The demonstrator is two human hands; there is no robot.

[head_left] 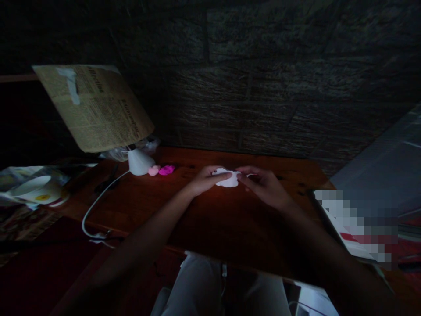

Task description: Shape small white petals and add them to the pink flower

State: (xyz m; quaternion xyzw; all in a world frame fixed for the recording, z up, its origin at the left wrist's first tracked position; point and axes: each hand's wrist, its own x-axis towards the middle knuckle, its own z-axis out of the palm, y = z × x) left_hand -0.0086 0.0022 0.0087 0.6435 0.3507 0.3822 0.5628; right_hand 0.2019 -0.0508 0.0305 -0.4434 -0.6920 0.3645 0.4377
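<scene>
One white lump (pixel 229 180) is at the frame's centre over the tabletop (pixel 204 224), in the left hand (pixel 204 180)'s pinching grip; the right hand (pixel 265 186) seems to touch its edge, its grip too dim to tell.

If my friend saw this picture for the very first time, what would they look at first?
Probably the big newspaper-patterned lampshade on the left, tilted in view. Next, maybe the soft-looking white piece near the middle, bright against the dark table, with the left hand holding it and the right hand at its edge. The bright pink lump near the lamp's white base stands out too.
</scene>
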